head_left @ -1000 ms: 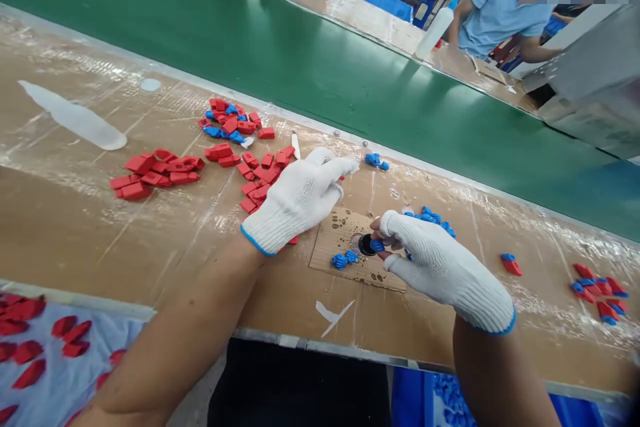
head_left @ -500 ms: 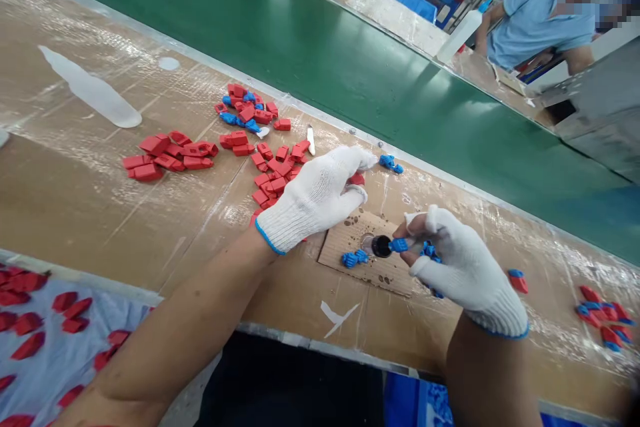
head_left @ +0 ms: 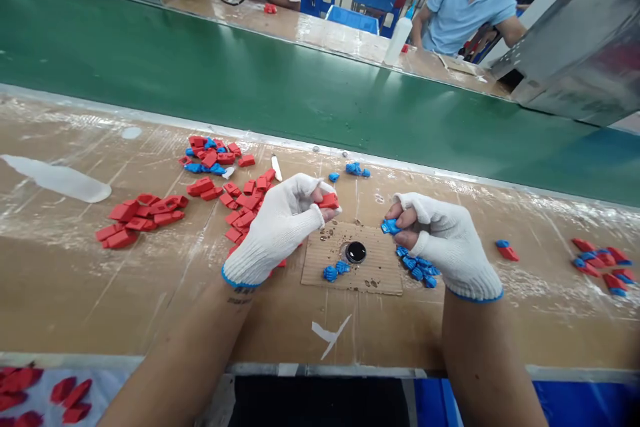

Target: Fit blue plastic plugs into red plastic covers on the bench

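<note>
In a white glove with bare fingertips, my left hand pinches a red plastic block. My gloved right hand grips a small blue plastic piece between thumb and fingers. Between and below the hands, a small round cup of dark liquid stands on a spotted cardboard piece. Two blue pieces lie left of the cup. A cluster of blue pieces sits under my right hand. Loose red blocks are heaped beside my left hand, partly hidden by it.
Joined red-and-blue parts lie at the right, a single one nearer. More red blocks and a mixed pile are at left. A green belt runs behind the table. Across it sit two people and a white bottle.
My right hand has lifted the blue piece away from the cup's rim. My left hand has turned, showing the red block in its fingertips. The head view has levelled and shifted.
</note>
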`<state>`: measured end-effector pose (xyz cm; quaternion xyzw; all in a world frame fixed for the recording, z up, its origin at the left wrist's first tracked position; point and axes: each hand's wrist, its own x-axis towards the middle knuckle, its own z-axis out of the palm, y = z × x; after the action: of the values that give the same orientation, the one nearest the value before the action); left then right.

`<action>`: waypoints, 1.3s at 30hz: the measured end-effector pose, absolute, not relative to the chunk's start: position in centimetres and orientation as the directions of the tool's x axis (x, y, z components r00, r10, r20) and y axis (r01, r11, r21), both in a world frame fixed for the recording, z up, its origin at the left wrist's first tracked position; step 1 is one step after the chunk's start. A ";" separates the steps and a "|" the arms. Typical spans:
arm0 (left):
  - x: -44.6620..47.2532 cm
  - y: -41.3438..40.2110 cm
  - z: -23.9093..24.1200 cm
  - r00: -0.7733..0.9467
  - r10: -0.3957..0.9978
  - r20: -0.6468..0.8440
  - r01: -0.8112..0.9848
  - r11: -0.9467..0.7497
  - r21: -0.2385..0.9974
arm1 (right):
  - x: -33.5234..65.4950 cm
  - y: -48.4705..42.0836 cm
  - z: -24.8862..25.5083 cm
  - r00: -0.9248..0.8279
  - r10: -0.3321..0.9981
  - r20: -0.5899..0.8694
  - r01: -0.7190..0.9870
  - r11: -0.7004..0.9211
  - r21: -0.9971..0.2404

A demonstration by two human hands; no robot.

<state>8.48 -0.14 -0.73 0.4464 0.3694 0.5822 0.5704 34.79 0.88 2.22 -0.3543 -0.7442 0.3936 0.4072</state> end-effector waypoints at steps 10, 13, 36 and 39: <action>9.4 -1.3 -1.6 0.136 0.987 0.088 -0.364 -0.033 0.931 | 32.4 -0.5 1.5 -0.218 0.868 0.445 0.087 0.472 -0.877; 9.9 -1.7 -1.4 0.153 0.985 0.078 -0.355 -0.019 0.934 | 31.9 -0.9 0.6 -0.166 0.874 0.457 0.007 0.464 -0.886; 10.4 -2.3 -0.5 0.288 0.958 -0.019 -0.332 0.118 0.936 | 30.9 -1.8 2.4 -0.416 0.666 0.619 0.237 0.737 -0.633; 10.3 -2.4 0.1 0.317 0.948 -0.029 -0.283 0.124 0.951 | 30.9 -2.0 2.1 -0.411 0.728 0.549 0.224 0.665 -0.713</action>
<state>10.33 -2.37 0.08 0.4703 0.3534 0.4656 0.6612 30.92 -2.00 2.09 -0.3003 -0.7925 0.2785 0.4519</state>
